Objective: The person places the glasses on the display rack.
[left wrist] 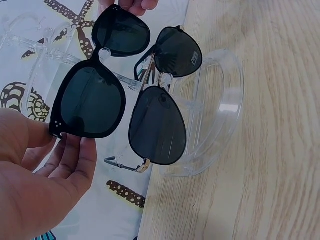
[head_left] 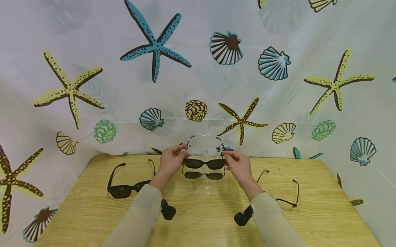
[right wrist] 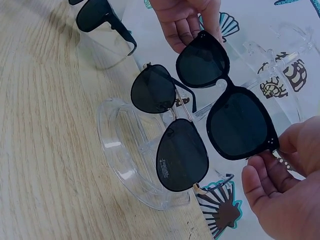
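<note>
A pair of black-framed sunglasses (head_left: 194, 163) is held level between both hands at the clear display stand (head_left: 204, 191). My left hand (head_left: 171, 161) pinches the frame's left corner between thumb and fingers. At the opposite corner my right hand (head_left: 239, 166) grips in the same way. In both wrist views, the bridge of these sunglasses (left wrist: 93, 102) overlaps a round knob of the stand. Just beneath, thin metal-framed aviator sunglasses (right wrist: 182, 155) rest on a lower level of the stand, lenses facing me. The temples of the black pair extend backward past the stand.
Another pair of black sunglasses (head_left: 120, 191) lies on the wooden table (head_left: 206, 227) at left, temples unfolded. Thin-rimmed eyeglasses (head_left: 290, 204) lie at right, partly behind the right sleeve. A curtain (head_left: 186, 90) patterned with starfish and shells hangs right behind the stand.
</note>
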The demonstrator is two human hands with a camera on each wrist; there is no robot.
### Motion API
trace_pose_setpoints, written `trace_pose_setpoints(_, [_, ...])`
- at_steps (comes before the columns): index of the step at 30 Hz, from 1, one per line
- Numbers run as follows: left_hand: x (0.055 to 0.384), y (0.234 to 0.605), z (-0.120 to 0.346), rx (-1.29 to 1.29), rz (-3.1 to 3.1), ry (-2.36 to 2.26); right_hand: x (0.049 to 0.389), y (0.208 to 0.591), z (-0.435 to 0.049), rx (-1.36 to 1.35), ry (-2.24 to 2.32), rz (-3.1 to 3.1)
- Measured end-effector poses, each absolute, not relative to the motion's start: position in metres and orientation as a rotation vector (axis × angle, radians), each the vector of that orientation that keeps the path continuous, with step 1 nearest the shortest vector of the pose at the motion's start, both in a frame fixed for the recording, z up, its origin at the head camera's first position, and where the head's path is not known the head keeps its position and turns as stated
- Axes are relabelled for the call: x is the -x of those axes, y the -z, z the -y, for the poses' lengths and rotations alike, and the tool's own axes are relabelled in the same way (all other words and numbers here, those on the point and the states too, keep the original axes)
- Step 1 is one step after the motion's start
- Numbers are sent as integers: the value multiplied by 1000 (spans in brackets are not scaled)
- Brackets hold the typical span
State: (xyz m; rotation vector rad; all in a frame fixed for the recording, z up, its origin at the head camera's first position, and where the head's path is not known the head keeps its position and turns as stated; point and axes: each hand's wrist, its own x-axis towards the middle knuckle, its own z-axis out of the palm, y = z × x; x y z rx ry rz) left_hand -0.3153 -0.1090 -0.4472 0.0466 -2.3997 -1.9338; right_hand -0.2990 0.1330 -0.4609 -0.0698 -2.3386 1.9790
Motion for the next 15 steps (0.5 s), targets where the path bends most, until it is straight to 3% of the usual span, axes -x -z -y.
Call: trace_pose_setpoints(15, [314,447,110,-18,2397,1928,298,461,-132,69,-1952,2362])
